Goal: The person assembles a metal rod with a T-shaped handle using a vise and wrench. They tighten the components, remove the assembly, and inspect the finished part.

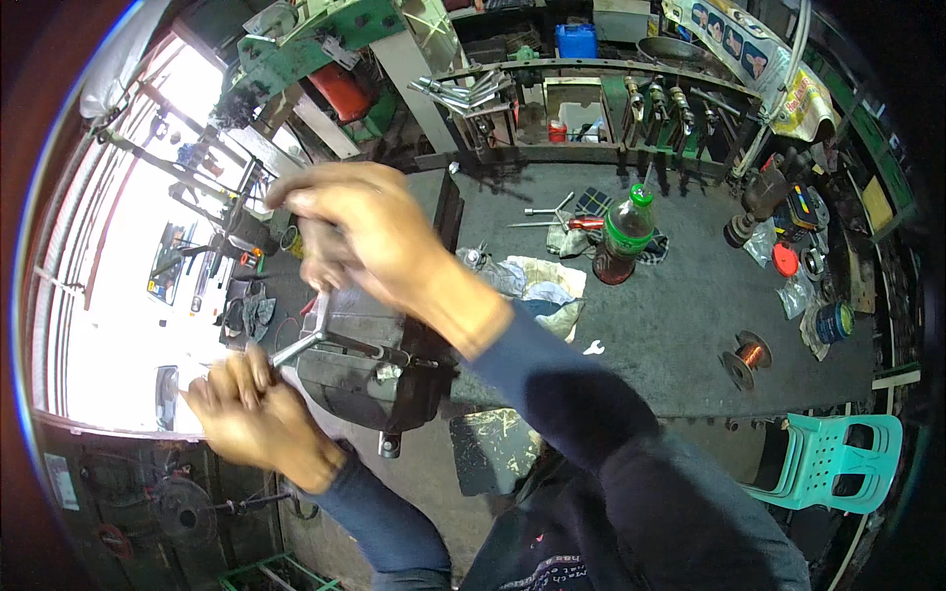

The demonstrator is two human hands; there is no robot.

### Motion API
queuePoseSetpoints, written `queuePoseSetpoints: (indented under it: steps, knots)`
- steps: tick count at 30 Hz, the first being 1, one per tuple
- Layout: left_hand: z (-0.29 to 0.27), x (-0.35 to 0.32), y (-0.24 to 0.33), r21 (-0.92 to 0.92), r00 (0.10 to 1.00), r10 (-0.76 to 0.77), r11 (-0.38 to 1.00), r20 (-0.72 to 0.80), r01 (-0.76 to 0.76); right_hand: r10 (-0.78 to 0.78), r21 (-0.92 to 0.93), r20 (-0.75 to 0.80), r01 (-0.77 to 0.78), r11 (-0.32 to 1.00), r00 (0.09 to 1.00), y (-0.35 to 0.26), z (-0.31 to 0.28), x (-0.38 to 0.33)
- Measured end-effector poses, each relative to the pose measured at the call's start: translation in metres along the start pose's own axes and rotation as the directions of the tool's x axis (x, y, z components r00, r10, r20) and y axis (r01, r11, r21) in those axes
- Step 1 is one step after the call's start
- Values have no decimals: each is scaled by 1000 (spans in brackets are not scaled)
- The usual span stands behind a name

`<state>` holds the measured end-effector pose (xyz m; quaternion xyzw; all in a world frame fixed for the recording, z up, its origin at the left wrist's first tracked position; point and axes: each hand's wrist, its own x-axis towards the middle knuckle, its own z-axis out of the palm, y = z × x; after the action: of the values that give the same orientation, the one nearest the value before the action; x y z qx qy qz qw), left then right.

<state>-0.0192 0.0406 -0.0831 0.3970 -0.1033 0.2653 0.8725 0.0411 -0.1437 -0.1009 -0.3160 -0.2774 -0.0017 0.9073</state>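
Fingers of left hand [258,414] curled around lower end of bright steel sliding handle bar [307,340]; fingers of right hand [360,236] closed over its upper end, both blurred. Bar passed through screw head of heavy grey cast-iron bench vise [370,369], mounted at near-left corner of dark steel workbench [670,315]. Risk judged: bar sliding through its eye and pinching a finger against vise body; a slipping grip sending knuckles into casting. Clear plastic bottle with green cap [625,231] upright mid-bench, dark red liquid in lower part only; liable to topple if bench jolted. Blue plastic jerrycan [576,40] on rear shelf, contents not visible. Copper wire spool [749,355] well apart.
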Motion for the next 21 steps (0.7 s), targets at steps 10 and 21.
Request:
queuePoseSetpoints:
  steps: [10, 21]
  knots:
    - [43, 56, -44, 472, 904, -297, 872, 308, 126, -492, -805, 312, 501, 318, 813, 68, 123, -111]
    - [-5, -88, 6, 617, 893, -23, 730, 450, -293, -390, -812, 375, 501, 300, 841, -18, 64, -63]
